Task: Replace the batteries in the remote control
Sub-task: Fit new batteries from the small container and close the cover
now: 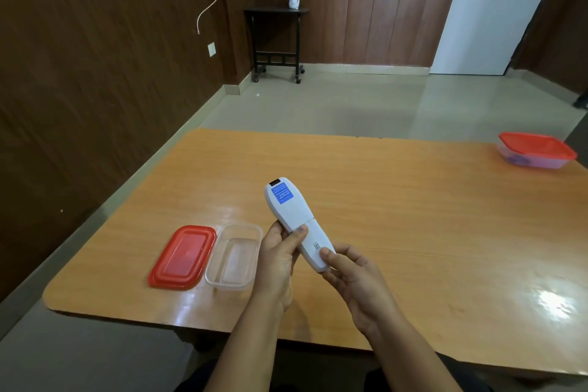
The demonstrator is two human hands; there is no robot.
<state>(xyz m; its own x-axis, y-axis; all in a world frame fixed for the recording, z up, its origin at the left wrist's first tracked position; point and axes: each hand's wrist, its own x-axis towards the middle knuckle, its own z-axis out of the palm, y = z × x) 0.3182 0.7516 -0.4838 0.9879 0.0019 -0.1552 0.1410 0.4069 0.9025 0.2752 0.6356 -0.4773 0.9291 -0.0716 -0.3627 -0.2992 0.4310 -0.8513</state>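
both hands clamped round white remote, back up; open clear tub and red lid just left, second lidded tub far right

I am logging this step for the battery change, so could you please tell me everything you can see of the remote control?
The remote control is a slim white plastic handset, held back side up above the table, tip pointing away. A blue label and a dark window sit near its far end; a small printed code marks the battery cover at the near end, with a seam across the middle. The cover looks still on. The left hand grips its middle; the right hand pinches its near end.
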